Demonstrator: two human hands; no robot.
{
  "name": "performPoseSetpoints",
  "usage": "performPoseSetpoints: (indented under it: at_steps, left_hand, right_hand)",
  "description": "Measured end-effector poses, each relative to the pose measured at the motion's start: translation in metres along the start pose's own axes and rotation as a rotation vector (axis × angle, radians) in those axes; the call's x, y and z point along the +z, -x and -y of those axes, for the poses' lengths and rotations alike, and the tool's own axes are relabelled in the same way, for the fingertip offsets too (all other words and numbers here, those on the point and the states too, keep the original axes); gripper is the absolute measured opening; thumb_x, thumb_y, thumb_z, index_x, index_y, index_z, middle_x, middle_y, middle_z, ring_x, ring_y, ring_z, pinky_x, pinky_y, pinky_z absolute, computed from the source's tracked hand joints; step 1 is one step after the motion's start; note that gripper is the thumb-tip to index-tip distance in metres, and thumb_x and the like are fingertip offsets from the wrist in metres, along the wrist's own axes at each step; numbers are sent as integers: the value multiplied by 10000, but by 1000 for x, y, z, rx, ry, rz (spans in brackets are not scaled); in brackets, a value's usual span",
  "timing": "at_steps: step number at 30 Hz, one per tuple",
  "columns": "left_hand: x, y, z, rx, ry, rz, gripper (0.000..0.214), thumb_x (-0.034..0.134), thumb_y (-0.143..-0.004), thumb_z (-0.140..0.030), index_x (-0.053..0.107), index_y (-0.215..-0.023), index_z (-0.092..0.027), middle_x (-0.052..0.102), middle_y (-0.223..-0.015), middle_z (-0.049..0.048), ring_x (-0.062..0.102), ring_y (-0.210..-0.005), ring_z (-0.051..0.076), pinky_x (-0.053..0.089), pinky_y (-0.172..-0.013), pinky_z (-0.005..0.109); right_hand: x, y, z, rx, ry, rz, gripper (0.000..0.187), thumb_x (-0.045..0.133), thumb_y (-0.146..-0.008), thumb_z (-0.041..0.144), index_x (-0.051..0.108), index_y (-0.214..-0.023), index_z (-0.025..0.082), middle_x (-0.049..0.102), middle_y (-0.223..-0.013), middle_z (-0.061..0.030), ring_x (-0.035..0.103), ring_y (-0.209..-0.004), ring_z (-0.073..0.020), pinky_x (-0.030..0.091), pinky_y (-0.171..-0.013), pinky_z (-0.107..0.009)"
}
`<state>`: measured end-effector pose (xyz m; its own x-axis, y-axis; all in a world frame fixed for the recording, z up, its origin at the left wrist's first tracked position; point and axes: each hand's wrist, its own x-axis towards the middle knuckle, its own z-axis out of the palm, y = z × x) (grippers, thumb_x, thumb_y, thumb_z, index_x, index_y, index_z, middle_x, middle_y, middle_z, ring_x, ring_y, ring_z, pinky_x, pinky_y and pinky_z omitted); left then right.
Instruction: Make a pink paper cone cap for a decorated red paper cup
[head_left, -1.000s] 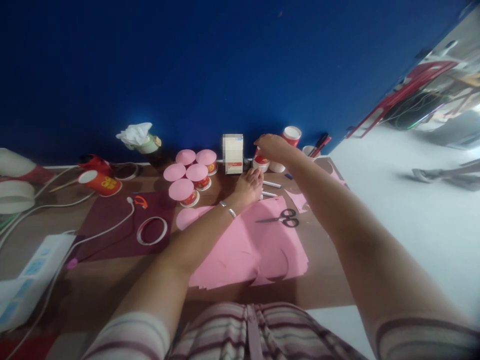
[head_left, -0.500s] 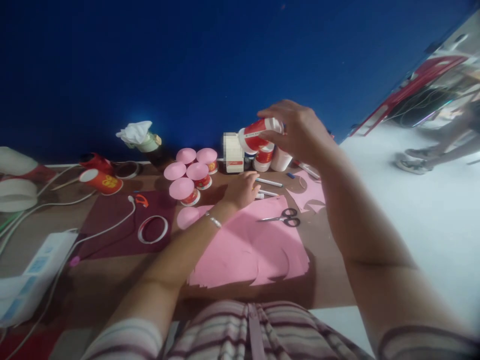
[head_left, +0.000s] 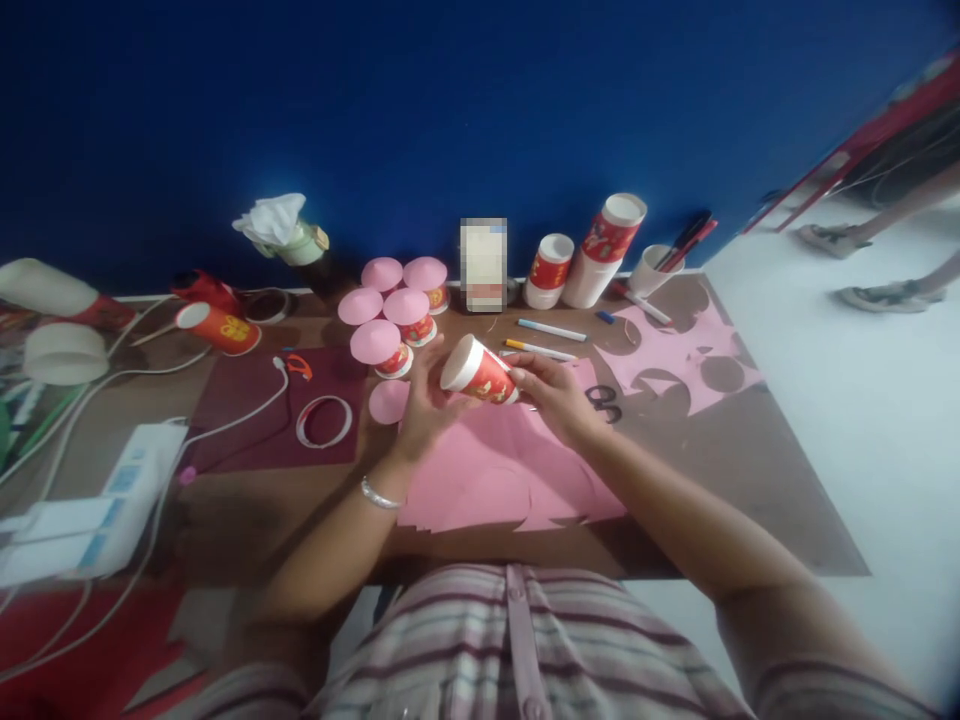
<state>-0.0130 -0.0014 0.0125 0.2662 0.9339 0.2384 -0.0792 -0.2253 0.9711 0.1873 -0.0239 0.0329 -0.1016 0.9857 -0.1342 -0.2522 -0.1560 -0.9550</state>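
A red and white paper cup [head_left: 480, 372] is tilted between my hands above the pink paper sheets [head_left: 472, 490], its white end toward the upper left. My right hand [head_left: 551, 392] grips it by the right end. On the other side, my left hand [head_left: 429, 405] is closed around its lower left, some fingers hidden behind it. Close by on the left stand several small red cups topped with pink paper cones [head_left: 375, 342], and a pink paper disc [head_left: 389, 402] lies below them. Scissors [head_left: 604, 403] rest on the sheets, blades partly hidden by my right hand.
Two markers [head_left: 551, 330] lie behind my hands. Stacked paper cups [head_left: 607, 250], a shorter cup [head_left: 550, 270] and a pen cup [head_left: 658, 272] stand at the back. Pink scraps [head_left: 675, 345] are right; a tape ring [head_left: 324, 422], cables and a power strip [head_left: 131, 500] are left.
My right hand has come down from the back of the table with the cup. My left hand has left the spot by the markers and now holds the cup too. The view has shifted.
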Motion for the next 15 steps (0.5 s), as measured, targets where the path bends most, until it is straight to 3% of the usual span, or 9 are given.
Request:
performPoseSetpoints:
  at_steps: [4, 8, 12, 15]
  left_hand:
    - [-5, 2, 3, -62, -11, 55, 845, 800, -783, -545, 392, -1475, -285, 591, -1400, 130, 646, -1221, 285, 580, -995, 424]
    - [-7, 6, 2, -112, -172, 141, 914, 820, -783, -458, 351, -1538, -244, 511, -1511, 165, 548, -1366, 322, 502, -1115, 467]
    - [-6, 7, -2, -42, -299, 239, 811, 805, -798, -374, 429, -1502, -227, 515, -1517, 152, 508, -1406, 326, 450, -1166, 488]
    - [-8, 5, -6, 19, -351, 272, 723, 806, -790, -322, 502, -1439, -231, 591, -1434, 133, 567, -1336, 305, 454, -1157, 496]
  right_hand:
    - [-12, -2, -1, -33, 197, 49, 257, 729, -833, 396, 720, -984, 189, 735, -942, -50, 694, -819, -173, 603, -773, -353]
    - [-17, -3, -13, -142, 460, 27, 153, 641, -850, 276, 722, -960, 207, 731, -990, -63, 684, -865, -199, 590, -769, -363]
    - [-19, -4, -18, -264, 751, 103, 174, 556, -863, 182, 713, -931, 218, 723, -920, -59, 654, -781, -192, 557, -711, -336]
    - [-20, -7, -12, -282, 812, 128, 191, 544, -891, 192, 724, -945, 225, 731, -936, -70, 652, -768, -195, 545, -703, -335]
